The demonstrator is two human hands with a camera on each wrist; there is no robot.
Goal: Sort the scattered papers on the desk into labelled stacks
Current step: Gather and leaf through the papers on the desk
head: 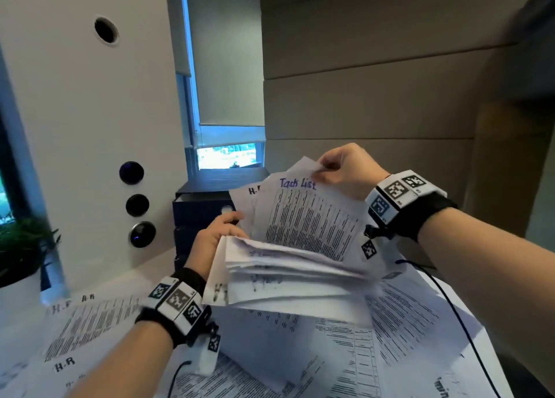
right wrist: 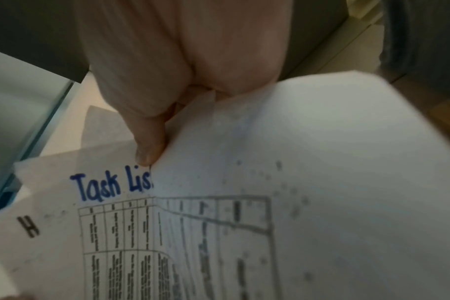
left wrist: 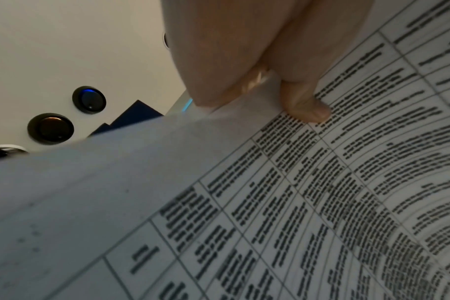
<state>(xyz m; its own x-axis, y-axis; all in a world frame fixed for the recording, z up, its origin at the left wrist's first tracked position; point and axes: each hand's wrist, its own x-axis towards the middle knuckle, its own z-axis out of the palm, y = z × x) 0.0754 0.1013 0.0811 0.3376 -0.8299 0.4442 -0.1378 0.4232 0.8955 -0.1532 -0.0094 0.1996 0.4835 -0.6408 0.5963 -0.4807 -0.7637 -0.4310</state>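
Note:
A thick bundle of printed papers (head: 270,271) is held up above the desk. My left hand (head: 220,232) grips its left edge, thumb on the printed table (left wrist: 306,109). My right hand (head: 333,169) pinches the top corner of a sheet headed "Task List" (head: 303,217) in blue ink and lifts it off the bundle; the same sheet (right wrist: 110,223) fills the right wrist view, with a sheet marked "H" (right wrist: 28,227) behind it. More sheets marked "H.R" (head: 90,322) lie on the desk at the left, and other printed sheets (head: 390,337) spread under the bundle.
A white panel with round black buttons (head: 137,205) stands at the left, a potted plant (head: 21,256) beside it. A dark blue box (head: 204,205) sits behind the bundle under a window. A thin black cable (head: 456,313) crosses the papers at the right.

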